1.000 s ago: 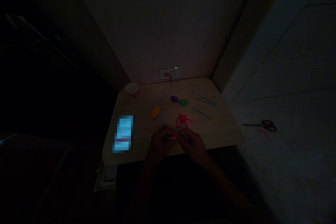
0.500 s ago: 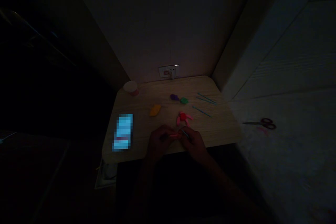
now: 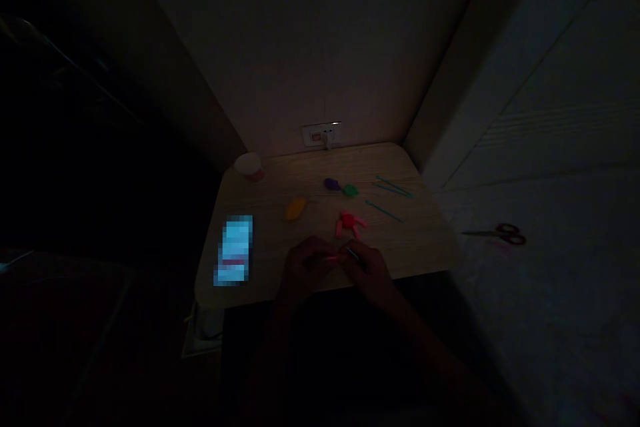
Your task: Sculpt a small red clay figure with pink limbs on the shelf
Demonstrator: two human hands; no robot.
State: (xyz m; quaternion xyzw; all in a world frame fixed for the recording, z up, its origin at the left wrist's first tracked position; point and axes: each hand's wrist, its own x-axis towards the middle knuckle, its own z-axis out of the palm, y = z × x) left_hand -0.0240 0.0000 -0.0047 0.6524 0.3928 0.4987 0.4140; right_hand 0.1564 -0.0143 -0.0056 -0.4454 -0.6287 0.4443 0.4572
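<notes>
Dim room, near edge of wooden table (image 3: 420,243): left hand (image 3: 299,270) pinched small pink piece (image 3: 331,259), fingers close together. Right hand (image 3: 373,272), nearly meeting left, gripped thin pale-blue stick (image 3: 353,253). Just beyond hands lay red-and-pink limbed figure (image 3: 349,221); glowing, pixelated screen (image 3: 234,250) lay to left. Farther: orange piece (image 3: 295,208), blue sticks (image 3: 384,211) at right, green piece (image 3: 351,191) beside purple piece (image 3: 331,184). Far left corner held cup (image 3: 249,165); wall socket (image 3: 321,135) behind.

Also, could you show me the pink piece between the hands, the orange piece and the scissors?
Pink piece (image 3: 331,259): head view, on its visible part.
Orange piece (image 3: 295,209): head view, middle of its body.
Scissors (image 3: 496,234): head view, where the blades meet the handles.
</notes>
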